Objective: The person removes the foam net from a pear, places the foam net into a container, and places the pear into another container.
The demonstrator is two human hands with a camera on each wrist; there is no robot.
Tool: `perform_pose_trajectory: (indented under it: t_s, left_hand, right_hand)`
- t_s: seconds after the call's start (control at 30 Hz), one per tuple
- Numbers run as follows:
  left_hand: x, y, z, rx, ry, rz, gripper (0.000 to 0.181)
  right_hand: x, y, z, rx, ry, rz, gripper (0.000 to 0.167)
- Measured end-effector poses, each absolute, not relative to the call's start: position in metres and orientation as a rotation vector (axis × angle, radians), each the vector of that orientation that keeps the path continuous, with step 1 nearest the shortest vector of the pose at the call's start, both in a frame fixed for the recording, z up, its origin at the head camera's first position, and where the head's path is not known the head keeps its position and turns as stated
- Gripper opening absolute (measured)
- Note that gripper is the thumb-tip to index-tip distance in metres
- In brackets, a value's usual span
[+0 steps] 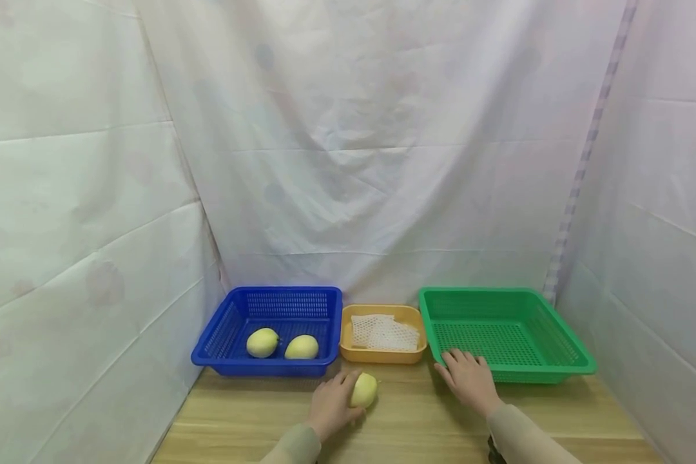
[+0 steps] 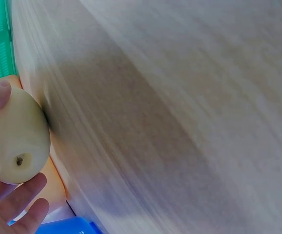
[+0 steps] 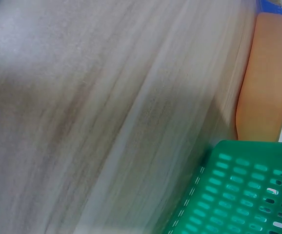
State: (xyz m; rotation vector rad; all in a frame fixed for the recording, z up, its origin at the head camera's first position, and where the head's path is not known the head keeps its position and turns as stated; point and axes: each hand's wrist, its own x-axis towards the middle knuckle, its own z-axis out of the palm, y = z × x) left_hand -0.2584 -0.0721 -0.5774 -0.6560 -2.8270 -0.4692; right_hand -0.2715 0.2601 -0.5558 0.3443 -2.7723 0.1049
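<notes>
My left hand (image 1: 334, 403) holds a pale yellow pear (image 1: 364, 390) between thumb and fingers, in front of the orange tray. In the left wrist view, the small dark end of this pear (image 2: 16, 146) faces the camera, with the thumb above and fingertips below. My right hand (image 1: 471, 381) rests at the near left corner of the green basket (image 1: 562, 370), fingers over its rim. Two more pears, one on the left (image 1: 263, 343) and one on the right (image 1: 302, 347), lie in the blue basket (image 1: 232, 361). The right wrist view does not show the right hand.
Between the two baskets stands the orange tray (image 1: 354, 356), holding white foam net sleeves (image 1: 385, 332). Everything sits on a wood-grain table (image 1: 238, 412). White cloth (image 1: 359, 161) hangs behind and along both sides.
</notes>
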Motion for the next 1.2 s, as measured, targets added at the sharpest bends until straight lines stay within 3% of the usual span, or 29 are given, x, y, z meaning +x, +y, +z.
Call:
perform_pose_trajectory:
  t_s: [0.47, 1.2]
  left_hand:
    - [-0.257, -0.071, -0.572, -0.661, -2.831, -0.464, 0.081]
    - [-0.257, -0.073, -0.569, -0.719, -2.792, -0.444, 0.081]
  right_hand:
    - [-0.269, 0.261, -0.562, 0.375, -2.613, 0.054, 0.028]
    - [-0.276, 0.263, -0.574, 0.33, -2.577, 0.067, 0.028]
